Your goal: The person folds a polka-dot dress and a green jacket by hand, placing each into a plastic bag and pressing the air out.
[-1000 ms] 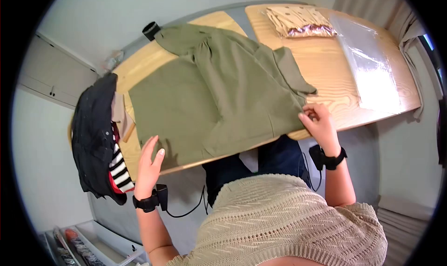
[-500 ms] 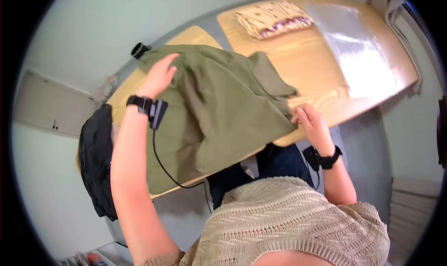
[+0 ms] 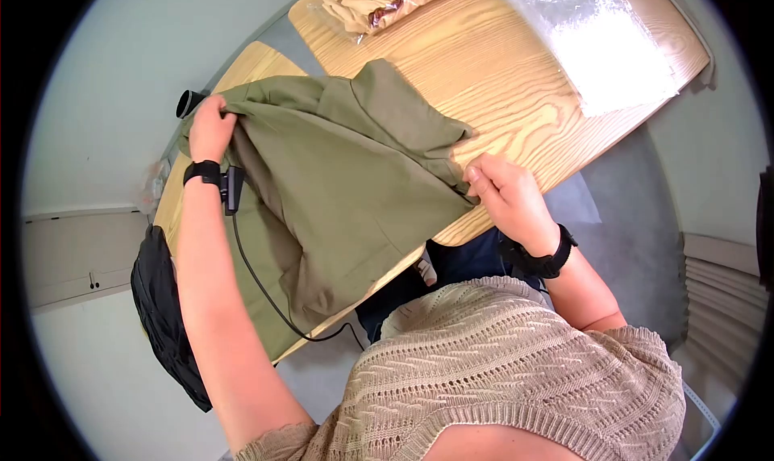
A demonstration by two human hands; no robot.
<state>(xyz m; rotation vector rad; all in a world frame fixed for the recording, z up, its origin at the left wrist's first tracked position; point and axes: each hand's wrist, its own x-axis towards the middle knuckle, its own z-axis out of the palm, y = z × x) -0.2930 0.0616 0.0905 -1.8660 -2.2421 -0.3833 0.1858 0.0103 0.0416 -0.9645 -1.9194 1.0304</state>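
Pinching the right edge of the green garment [image 3: 347,171]: right hand [image 3: 512,199], thumb against curled fingers. Left hand [image 3: 211,130] at full reach, fingers bent around cloth at the far left edge; grip firm on fabric, fingertips partly hidden. Garment spread over the left part of the table [image 3: 516,106], folds running down between the hands. Cable [image 3: 270,298] from the left wristband [image 3: 203,171] trails over it. Black cylinder [image 3: 188,104] just beside the left hand. Dark clothing [image 3: 161,300] at the table's left end. Far side: bagged beige clothing [image 3: 355,1], clear plastic sleeve [image 3: 597,50], both well apart from the hands.
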